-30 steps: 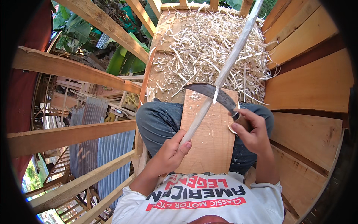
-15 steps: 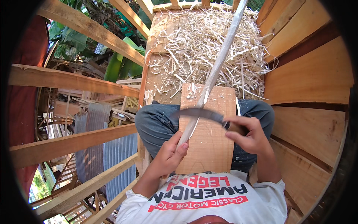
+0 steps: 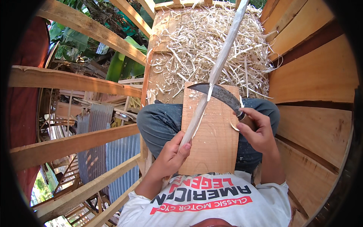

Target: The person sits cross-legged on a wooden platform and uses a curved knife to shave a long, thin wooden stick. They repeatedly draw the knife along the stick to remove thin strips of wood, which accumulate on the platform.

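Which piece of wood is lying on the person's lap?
The flat wooden board across the knees. The long pale stick only leans over it, held by the left hand, and the other planks are walls and railings.

I see the board (image 3: 213, 151) on my lap, the stick (image 3: 211, 85) across it, shavings (image 3: 211, 41) probably heaped beyond.
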{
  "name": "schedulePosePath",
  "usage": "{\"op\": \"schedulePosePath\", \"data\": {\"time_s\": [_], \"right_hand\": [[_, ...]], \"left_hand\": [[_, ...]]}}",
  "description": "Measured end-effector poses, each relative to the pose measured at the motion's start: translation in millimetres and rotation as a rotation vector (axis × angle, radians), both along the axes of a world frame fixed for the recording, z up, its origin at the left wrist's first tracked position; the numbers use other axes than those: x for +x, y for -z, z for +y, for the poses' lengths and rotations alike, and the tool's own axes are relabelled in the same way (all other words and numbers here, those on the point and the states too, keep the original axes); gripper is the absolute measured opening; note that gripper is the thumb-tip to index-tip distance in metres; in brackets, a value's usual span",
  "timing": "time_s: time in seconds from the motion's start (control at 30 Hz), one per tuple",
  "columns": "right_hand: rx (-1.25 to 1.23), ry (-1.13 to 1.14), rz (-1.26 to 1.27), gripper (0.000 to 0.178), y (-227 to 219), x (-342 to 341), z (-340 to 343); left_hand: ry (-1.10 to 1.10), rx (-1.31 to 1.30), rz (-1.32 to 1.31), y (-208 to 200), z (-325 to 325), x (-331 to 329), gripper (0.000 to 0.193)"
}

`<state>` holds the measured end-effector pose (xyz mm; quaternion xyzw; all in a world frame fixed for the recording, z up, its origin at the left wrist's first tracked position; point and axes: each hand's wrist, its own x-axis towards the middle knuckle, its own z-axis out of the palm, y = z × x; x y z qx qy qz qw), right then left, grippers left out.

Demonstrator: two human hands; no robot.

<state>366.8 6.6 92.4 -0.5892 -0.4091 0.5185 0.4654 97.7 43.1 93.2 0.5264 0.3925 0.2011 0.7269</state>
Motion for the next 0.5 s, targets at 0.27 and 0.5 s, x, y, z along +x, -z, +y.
{"op": "schedulePosePath", "data": {"time_s": [0.27,0.5], "right_hand": [[0.102,-0.035,-0.115,0.029,-2,-2,1],[0.356,0.153,-0.264,0.032,14,-12,0]], "left_hand": [[0.016,-0.031,-0.013,-3,1,1,0.025],[0.039,-0.020,-0.052,-11,6,5,0.027]]}}
